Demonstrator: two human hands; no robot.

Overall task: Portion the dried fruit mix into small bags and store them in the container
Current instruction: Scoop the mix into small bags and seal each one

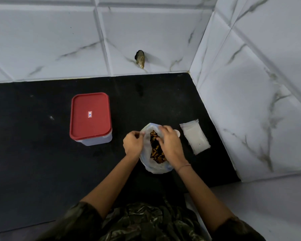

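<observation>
Black table [42, 162] sat in a tiled corner. On it: clear container [94, 140] with red lid [89, 115] at left, open bag of dried fruit mix [156, 168] centre, stack of small bags [195, 138] right, well apart from the container.

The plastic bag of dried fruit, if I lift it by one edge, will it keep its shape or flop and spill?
Probably floppy: the plastic bag looks thin and crumpled, slumped on the counter. Its mouth is open between the left hand and right hand gripping it, so lifting one edge may spill the dried fruit.
</observation>
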